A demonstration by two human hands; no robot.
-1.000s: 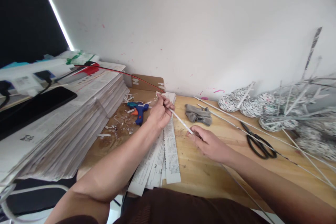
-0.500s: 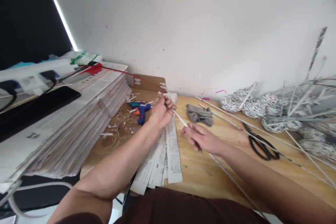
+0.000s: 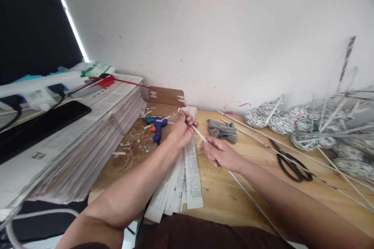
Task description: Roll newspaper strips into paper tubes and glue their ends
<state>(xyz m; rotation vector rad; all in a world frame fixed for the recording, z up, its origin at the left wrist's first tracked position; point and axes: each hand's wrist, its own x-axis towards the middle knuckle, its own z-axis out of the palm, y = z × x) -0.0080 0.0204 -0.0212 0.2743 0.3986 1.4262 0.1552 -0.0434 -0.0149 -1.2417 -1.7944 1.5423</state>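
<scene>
Between my two hands runs a thin rolled paper tube (image 3: 199, 133). My left hand (image 3: 182, 128) is closed around its upper end, above a fan of newspaper strips (image 3: 193, 179). My right hand (image 3: 217, 153) pinches the tube lower down, and its long tail slants past my right forearm toward the table's front edge. To the left of my left hand lies a blue glue gun (image 3: 159, 127), with paper scraps about it. A crumpled grey cloth (image 3: 222, 130) rests just beyond my right hand.
A tall newspaper stack (image 3: 96, 140) fills the left, bearing a black phone (image 3: 43, 128) and a power strip (image 3: 41, 89). Black scissors (image 3: 292, 161) lie at right among long paper tubes (image 3: 263, 144). Woven paper pieces (image 3: 263, 113) stand along the wall. A cardboard piece (image 3: 166, 95) leans behind.
The exposed length of tube between my hands is slightly shorter, with my hands a little closer together. The whole view has shifted slightly; the other things stay in place.
</scene>
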